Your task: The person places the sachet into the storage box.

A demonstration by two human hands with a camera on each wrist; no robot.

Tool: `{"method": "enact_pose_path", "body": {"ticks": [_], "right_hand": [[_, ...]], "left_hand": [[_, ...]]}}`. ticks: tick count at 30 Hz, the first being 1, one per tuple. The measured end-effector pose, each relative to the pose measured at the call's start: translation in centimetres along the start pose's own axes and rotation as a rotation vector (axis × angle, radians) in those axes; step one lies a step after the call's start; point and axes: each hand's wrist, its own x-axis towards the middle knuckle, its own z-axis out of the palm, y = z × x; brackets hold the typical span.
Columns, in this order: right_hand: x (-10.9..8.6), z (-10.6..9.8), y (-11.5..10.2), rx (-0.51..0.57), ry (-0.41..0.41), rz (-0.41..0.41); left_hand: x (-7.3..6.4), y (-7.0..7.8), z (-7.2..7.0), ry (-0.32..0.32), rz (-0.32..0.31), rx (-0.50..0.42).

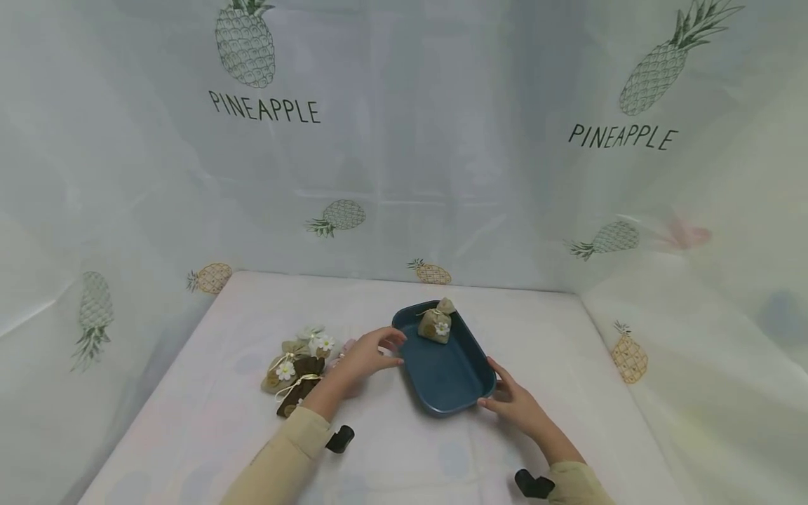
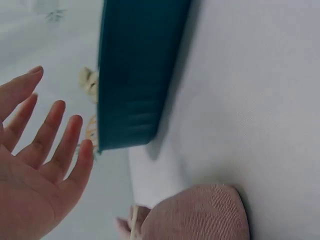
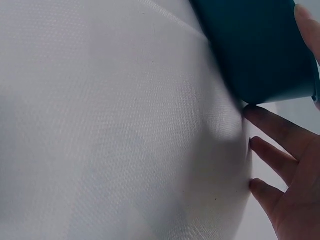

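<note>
A dark blue rectangular tray (image 1: 445,382) sits angled on the table. Inside its far end lies a small tan drawstring pouch (image 1: 434,326) with a white flower. My left hand (image 1: 372,353) is at the tray's left rim; the left wrist view shows its fingers spread and slightly bent, with nothing in them. At the tray's near right corner, my right hand (image 1: 514,405) grips it, thumb at the rim and a fingertip low on the wall. Beside my left forearm lie an olive pouch (image 1: 275,375), a dark brown pouch (image 1: 301,384) and a pink ribbed pouch (image 2: 195,215), partly hidden in the head view.
A pale cloth covers the table (image 1: 543,337). Behind and around it hangs a whitish curtain (image 1: 442,140) printed with pineapples. Near the pouches are pale green and white flower pieces (image 1: 311,334). Black straps (image 1: 341,439) sit on both wrists.
</note>
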Motion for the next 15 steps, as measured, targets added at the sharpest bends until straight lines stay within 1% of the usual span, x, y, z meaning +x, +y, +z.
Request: {"method": "enact_pose_path", "body": {"ticks": [2, 4, 9, 11, 15], "right_hand": [[-0.1, -0.1, 0.0, -0.015, -0.001, 0.003], [-0.3, -0.3, 0.0, -0.024, -0.004, 0.007], [-0.5, -0.4, 0.1, -0.04, -0.008, 0.008], [-0.4, -0.4, 0.0, -0.045, -0.011, -0.003], [-0.4, -0.3, -0.3, -0.052, -0.021, -0.018]], "left_hand": [[-1.0, 0.2, -0.2, 0.02, -0.002, -0.017], [-1.9, 0.3, -0.3, 0.055, -0.006, -0.025], [-4.3, 0.7, -0.8, 0.158, -0.054, -0.033], [-5.4, 0.9, -1.2, 0.191, -0.066, -0.045], [-7.4, 1.1, -2.5, 0.237, -0.079, -0.078]]}}
